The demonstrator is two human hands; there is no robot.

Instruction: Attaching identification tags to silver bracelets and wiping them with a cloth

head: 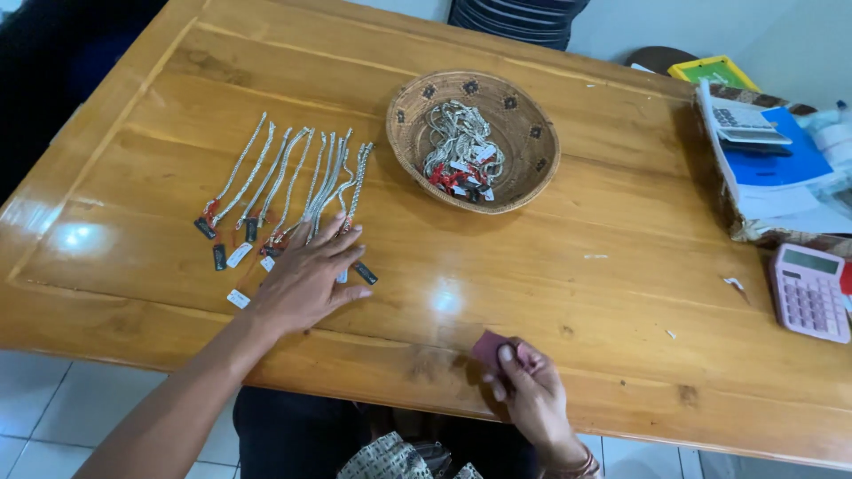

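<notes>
Chains (293,182), silver, lie in a row on the left part of the table (568,293), side by side, running up and to the right, each with a small tag at its lower end. Left hand (306,279) lies flat, fingers spread, on the lower ends of the rightmost chains, touching them and their tags. Right hand (532,395) is at the near table edge, thumb and fingers pinching a small dark red cloth (490,348), well apart from the row. Basket (473,142), round, woven, sits further back at mid table, holding a heap of more silver chains with red and white tags. Pink calculator (809,293) lies at the right edge. Behind it a tray with blue and white papers (781,177) and a grey calculator (750,122) on top. Table is glossy wood; tiled floor shows below.
</notes>
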